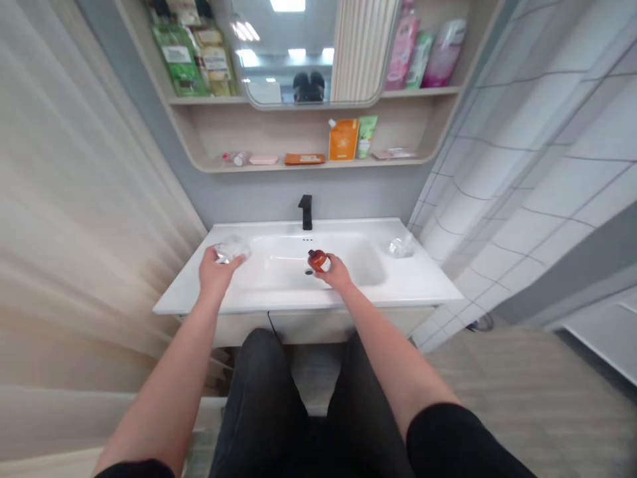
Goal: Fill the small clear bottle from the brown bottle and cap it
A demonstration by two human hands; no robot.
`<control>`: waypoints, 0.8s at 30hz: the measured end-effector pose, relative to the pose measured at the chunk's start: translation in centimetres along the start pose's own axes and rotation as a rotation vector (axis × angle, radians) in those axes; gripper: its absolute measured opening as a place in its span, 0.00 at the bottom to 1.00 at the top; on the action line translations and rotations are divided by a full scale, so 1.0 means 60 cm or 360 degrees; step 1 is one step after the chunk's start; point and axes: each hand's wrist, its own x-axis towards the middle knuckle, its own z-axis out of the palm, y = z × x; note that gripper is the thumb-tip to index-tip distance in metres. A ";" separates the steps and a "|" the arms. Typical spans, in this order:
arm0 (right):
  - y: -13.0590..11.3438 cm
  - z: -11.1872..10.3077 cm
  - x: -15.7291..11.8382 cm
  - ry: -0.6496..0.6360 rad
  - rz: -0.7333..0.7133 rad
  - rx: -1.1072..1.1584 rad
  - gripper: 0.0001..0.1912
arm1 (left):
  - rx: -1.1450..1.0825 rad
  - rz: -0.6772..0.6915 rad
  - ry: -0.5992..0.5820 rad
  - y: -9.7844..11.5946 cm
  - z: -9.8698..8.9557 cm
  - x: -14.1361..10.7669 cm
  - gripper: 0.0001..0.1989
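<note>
On the white bench (428, 282) with its basin (353, 260), the left hand (217, 271) touches clear plastic (232, 249) at the left side, grip unclear, while the right hand (335, 271) grasps an amber bottle (317, 260) above the drain (309, 272), where a loose grip could drop it.

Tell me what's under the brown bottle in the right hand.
Under the brown bottle in the right hand is the white basin, with what looks like a small dark drain just beside it. The basin surface directly beneath is hidden by the bottle and hand.
</note>
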 end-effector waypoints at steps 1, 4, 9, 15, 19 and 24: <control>0.001 0.001 0.001 -0.0019 -0.0007 0.0002 0.43 | -0.0069 0.0018 -0.0047 0.004 0.021 -0.004 0.34; -0.002 -0.001 0.001 -0.0078 0.0022 0.0002 0.43 | -0.0176 0.0013 -0.0165 0.009 0.084 -0.017 0.37; -0.017 -0.007 -0.007 -0.0147 0.0132 -0.0083 0.43 | -0.0144 -0.0007 -0.0356 0.022 0.170 -0.052 0.33; -0.018 -0.005 -0.008 -0.0248 0.0029 -0.0141 0.41 | -0.0088 0.0085 -0.0368 0.044 0.218 -0.086 0.33; -0.020 -0.006 -0.008 -0.0261 -0.0012 -0.0108 0.41 | -0.0050 0.0224 -0.0423 0.044 0.220 -0.091 0.32; -0.024 -0.010 -0.013 -0.0203 -0.0085 -0.0043 0.40 | -0.0016 0.0329 -0.0446 0.037 0.221 -0.092 0.33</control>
